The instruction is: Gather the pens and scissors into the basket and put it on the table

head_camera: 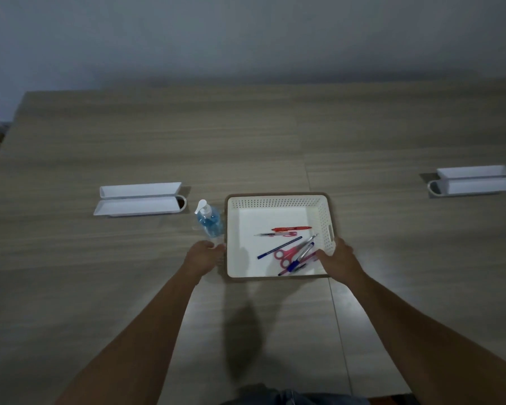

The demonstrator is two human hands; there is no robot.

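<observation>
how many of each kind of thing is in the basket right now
In the basket:
red pens: 2
blue pens: about 3; they overlap near the right hand, so the count is unsure
pink-handled scissors: 1
Total: about 6

The bottle point(208, 219) stands just beside the basket point(278, 201), crowding its left wall above the left hand point(203, 254). The counter point(275, 135) beyond lies bare; two white trays point(138, 200) sit well apart at either side.
</observation>
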